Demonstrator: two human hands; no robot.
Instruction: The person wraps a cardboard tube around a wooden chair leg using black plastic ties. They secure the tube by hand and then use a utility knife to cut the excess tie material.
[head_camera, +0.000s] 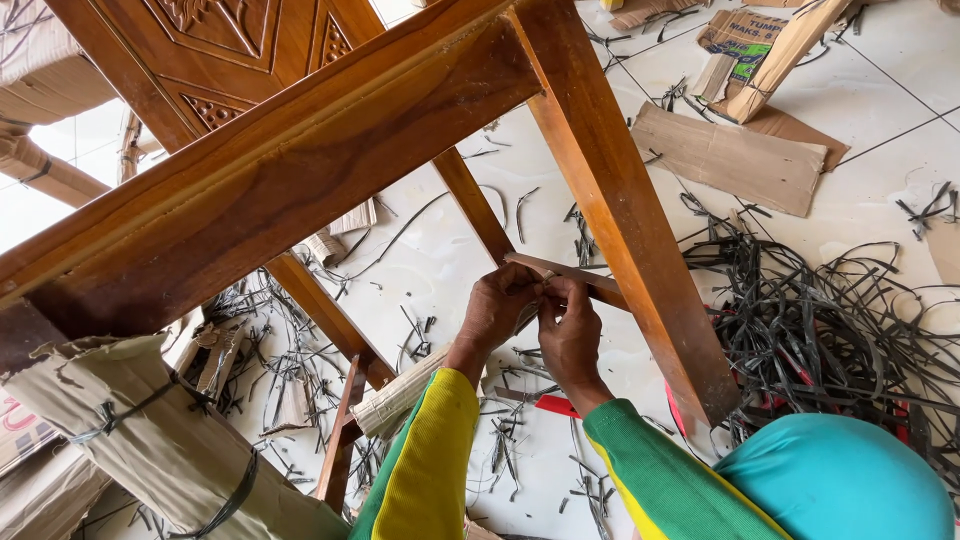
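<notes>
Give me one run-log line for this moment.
left hand: pinching crossbar | right hand: pinching crossbar beside it | chair leg: right of hands | floor: black straps, cardboard

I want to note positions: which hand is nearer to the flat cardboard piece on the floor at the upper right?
Right. The right hand is below-left of the flat cardboard piece; the left hand is beside it, farther left.

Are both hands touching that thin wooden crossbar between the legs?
Touching. The head view shows the left hand and right hand both pinching the thin crossbar, with fingers wrapped on it and no gap visible.
</notes>
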